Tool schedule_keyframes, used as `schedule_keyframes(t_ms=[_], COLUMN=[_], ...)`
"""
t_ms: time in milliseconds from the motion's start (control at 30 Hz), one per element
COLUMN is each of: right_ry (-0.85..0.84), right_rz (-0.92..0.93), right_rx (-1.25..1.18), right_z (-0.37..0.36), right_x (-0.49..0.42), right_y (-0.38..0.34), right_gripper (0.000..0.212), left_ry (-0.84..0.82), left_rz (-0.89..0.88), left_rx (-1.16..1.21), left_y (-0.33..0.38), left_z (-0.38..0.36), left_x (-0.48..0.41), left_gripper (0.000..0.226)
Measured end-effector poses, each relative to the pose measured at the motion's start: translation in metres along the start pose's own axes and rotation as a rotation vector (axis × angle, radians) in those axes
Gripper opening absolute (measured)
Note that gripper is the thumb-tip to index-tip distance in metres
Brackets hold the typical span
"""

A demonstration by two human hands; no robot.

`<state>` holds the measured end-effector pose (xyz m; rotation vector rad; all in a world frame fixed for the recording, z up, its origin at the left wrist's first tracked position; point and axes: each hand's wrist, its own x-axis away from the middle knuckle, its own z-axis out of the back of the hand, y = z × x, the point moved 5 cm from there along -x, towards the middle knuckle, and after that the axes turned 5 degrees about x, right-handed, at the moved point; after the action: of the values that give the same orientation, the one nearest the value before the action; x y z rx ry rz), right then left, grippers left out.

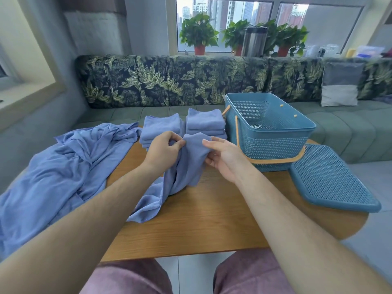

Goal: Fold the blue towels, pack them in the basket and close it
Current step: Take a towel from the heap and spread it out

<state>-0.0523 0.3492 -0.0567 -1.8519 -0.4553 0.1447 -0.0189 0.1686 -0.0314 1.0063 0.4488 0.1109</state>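
A pair of knees [131, 276] in dusky pink trousers sits under the near edge of the wooden desk [201, 225], and two bare forearms reach out over it. In the middle of the desk both hands hold up a crumpled blue towel [188, 164]. Its lower end trails down onto the wood towards the near left.

The left hand [163, 149] pinches the towel's upper edge between thumb and fingertips. The right hand [222, 158] has its palm turned inward and its fingers curled around the towel's right side, the forefinger lying along the top.

Just behind the hands, by the far edge, stand two stacks of folded towels, the left stack [161, 128] and the right stack [205, 122], side by side. A loose heap of blue cloth [63, 170] covers the left edge and spills off it.

The basket [275, 143], teal plastic mesh with an orange handle [273, 160] lowered around it, stands open at the far right corner with no towels visible inside it. Its lid [331, 179] lies just beside it, overhanging the right edge.

Beyond the desk runs a sofa [169, 81] with a leaf-print back, and potted plants [199, 32] line the window sill.
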Motion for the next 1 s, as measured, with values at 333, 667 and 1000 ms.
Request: schedule_keyframes(t_ms=[333,667,1000], right_ry=[-0.022,0.175,0.356], right_rz=[0.109,0.226,0.380], right_rx=[0.304,0.214,0.427], right_z=[-0.024,-0.011,-0.005], right_x=[0.006,-0.023,-0.021], right_y=[0.025,-0.085,-0.185], right_gripper=[0.030,0.018,0.012], left_ry=[0.056,0.178,0.274], left_rz=[0.141,0.263,0.107], left_rx=[0.151,0.626,0.620], left_y=[-0.029,-0.016,0.038], left_z=[0.015,0.095,0.164], left_x=[0.004,-0.043,-0.074], left_gripper=[0.009,0.006,0.003])
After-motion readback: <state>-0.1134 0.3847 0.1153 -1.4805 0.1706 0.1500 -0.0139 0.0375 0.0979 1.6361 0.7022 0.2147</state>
